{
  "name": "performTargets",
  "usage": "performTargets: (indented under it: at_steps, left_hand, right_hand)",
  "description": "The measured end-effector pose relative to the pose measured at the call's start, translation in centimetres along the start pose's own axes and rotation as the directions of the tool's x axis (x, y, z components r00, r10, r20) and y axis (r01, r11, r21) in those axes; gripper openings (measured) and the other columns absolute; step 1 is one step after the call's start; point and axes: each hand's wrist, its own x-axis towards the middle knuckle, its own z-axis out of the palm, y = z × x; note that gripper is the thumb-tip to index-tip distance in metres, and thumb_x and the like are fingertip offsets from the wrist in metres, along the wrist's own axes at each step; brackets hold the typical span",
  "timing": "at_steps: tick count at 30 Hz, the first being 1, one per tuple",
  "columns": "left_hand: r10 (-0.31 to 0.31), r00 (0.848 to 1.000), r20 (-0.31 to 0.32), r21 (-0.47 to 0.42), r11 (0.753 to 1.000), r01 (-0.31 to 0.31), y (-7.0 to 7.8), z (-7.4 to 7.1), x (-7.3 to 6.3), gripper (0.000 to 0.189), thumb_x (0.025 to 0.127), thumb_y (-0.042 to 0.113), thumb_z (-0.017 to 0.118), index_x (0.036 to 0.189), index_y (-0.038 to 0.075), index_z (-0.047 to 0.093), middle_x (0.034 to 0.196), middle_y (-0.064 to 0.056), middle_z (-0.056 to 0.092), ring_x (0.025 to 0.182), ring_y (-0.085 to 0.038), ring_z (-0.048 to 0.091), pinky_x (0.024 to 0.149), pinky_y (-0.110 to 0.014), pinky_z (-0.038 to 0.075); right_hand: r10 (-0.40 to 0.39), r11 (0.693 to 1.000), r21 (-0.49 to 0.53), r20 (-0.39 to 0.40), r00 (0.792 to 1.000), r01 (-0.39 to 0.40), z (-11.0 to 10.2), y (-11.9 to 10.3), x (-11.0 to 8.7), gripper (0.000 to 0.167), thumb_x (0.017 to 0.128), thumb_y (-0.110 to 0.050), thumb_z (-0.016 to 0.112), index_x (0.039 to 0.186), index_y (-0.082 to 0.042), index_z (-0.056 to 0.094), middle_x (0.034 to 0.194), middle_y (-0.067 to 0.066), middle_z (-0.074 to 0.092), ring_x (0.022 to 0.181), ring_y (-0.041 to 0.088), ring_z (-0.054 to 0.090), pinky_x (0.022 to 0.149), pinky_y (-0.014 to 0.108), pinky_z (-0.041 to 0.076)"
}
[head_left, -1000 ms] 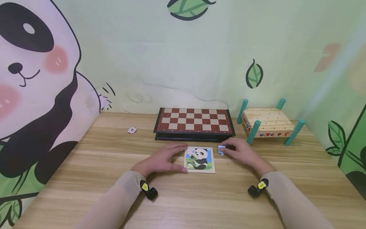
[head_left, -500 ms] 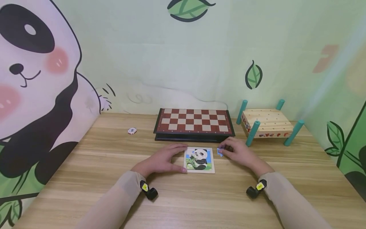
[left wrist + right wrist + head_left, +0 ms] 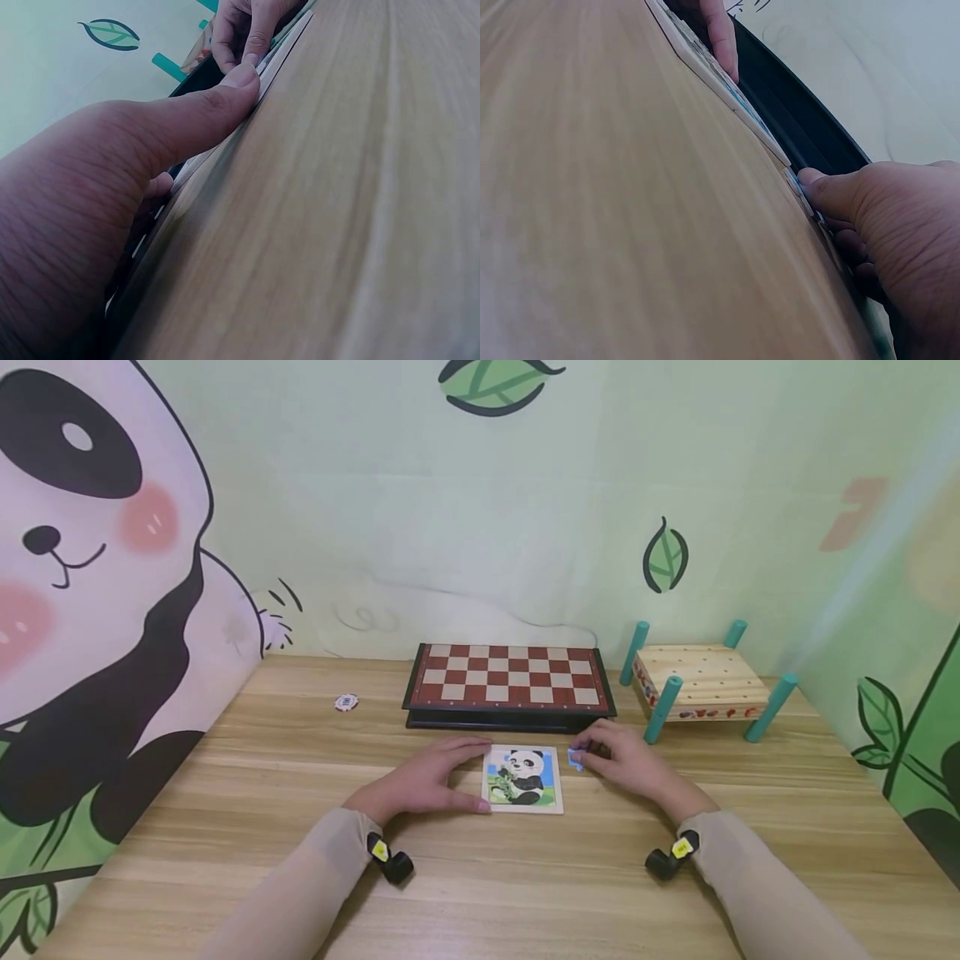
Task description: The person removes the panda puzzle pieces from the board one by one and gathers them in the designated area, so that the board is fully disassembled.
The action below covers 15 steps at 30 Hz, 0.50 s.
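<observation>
left hand (image 3: 420, 781) spread: we're bracing panda puzzle (image 3: 525, 779), probably anti-slide | right hand (image 3: 626, 760): we're pinching blue piece (image 3: 572, 757) just beside it, toward worktop (image 3: 525, 893) right edge

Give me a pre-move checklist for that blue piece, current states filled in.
1. Left grip touching the panda puzzle frame: ok, at its left side.
2. Frame flat on the table: ok.
3. Right grip on the blue piece: ok, at thumb and fingertips.
4. Piece inside frame: not ok, just outside its right side.
5. Piece orientation matches its slot: cannot tell, fingers partly cover it.
6. Checkered board clear of frame: ok, bare wood between.
</observation>
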Motion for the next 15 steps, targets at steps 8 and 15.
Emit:
performTargets:
  at_steps: [8,15]
  left_hand:
    - [-0.007,1.0,0.0,-0.005,1.0,0.007,0.16,-0.1,-0.11,0.1,0.075,0.075,0.07,0.155,0.022,0.042,0.16,0.003,0.037,0.147,-0.021,0.029,0.12,-0.046,0.024]
    - [-0.014,1.0,-0.002,0.001,1.0,0.014,-0.14,0.08,-0.01,0.1,0.075,0.077,0.069,0.155,0.024,0.041,0.159,0.005,0.037,0.147,-0.019,0.03,0.119,-0.045,0.025]
  right_hand:
    - [-0.001,1.0,0.002,0.011,1.0,0.001,-0.18,-0.01,0.01,0.013,0.095,-0.019,0.073,0.106,-0.015,0.074,0.1,-0.005,0.064,0.089,0.012,0.059,0.076,0.032,0.053]
    - [-0.019,1.0,0.008,0.002,1.0,0.019,-0.33,-0.02,0.03,0.013,0.095,-0.02,0.073,0.106,-0.016,0.074,0.099,-0.006,0.064,0.087,0.011,0.059,0.074,0.031,0.053]
